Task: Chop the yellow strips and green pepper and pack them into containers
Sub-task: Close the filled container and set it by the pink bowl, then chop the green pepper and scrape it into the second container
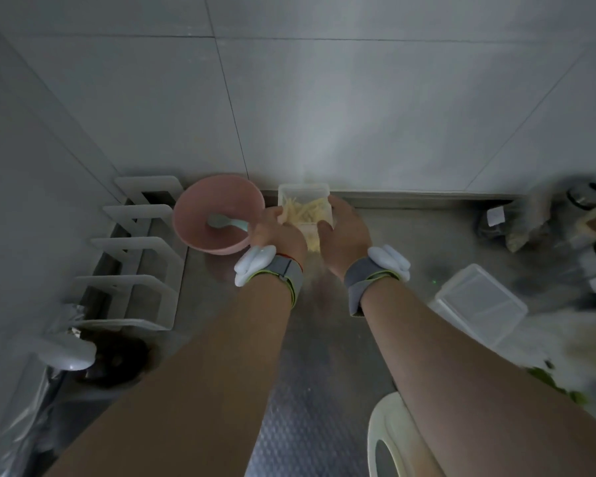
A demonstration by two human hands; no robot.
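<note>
A person's left hand (277,228) and right hand (344,232) close on either side of a clear plastic container (303,196) of yellow strips (305,210) at the far edge of a steel desk (410,228), close to the tiled wall. The fingers of both hands curl around the tub's side walls, thumbs toward the near rim; how firmly they press cannot be told through the blur. Just left of the tub stands a pink bowl (217,215), tilted, with a pale utensil inside. An empty clear container (479,301) lies well to the right, and green pepper pieces (565,390) show at the near right edge. The thin-walled tub looks light and likely to flex, so a hold low on opposite walls should suit it; the loose, soft strips would spill if it tips.
</note>
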